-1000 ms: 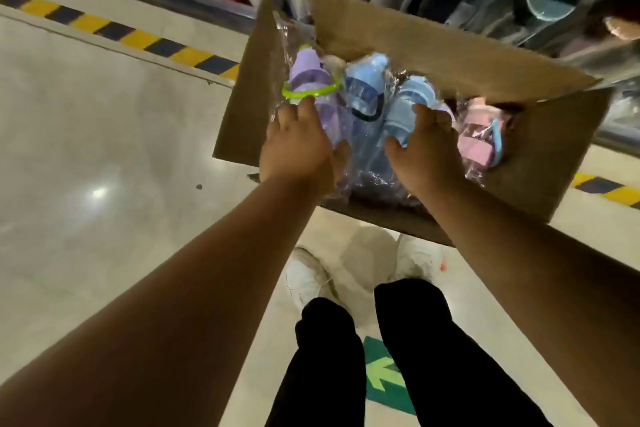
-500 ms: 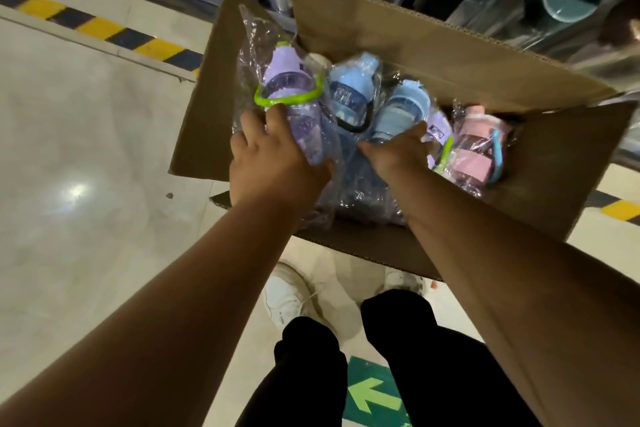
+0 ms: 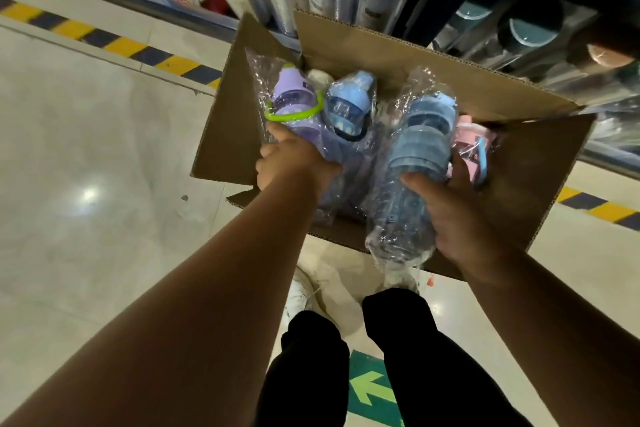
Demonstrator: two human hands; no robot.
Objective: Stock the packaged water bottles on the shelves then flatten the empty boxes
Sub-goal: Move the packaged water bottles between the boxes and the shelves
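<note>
An open cardboard box [image 3: 540,163] stands on the floor in front of the shelves, holding plastic-wrapped water bottles. My left hand [image 3: 294,163] grips the purple bottle with a green handle [image 3: 294,104] at the box's left side. My right hand [image 3: 450,211] holds a blue bottle [image 3: 415,156] lifted partly over the box's near edge. A second blue bottle with a black strap [image 3: 348,104] stands between them, and a pink bottle [image 3: 471,139] lies at the right, partly hidden behind my right hand.
Shelves [image 3: 519,21] just behind the box hold clear wrapped bottles and dark containers with teal lids. Yellow-and-black tape [image 3: 114,45] runs along the floor by the shelf base. My legs and white shoes [image 3: 304,295] are below the box, near a green floor arrow [image 3: 370,388].
My right hand has closed around the right blue bottle and raised it up and toward me over the box's near edge. My left hand stays on the purple bottle.
</note>
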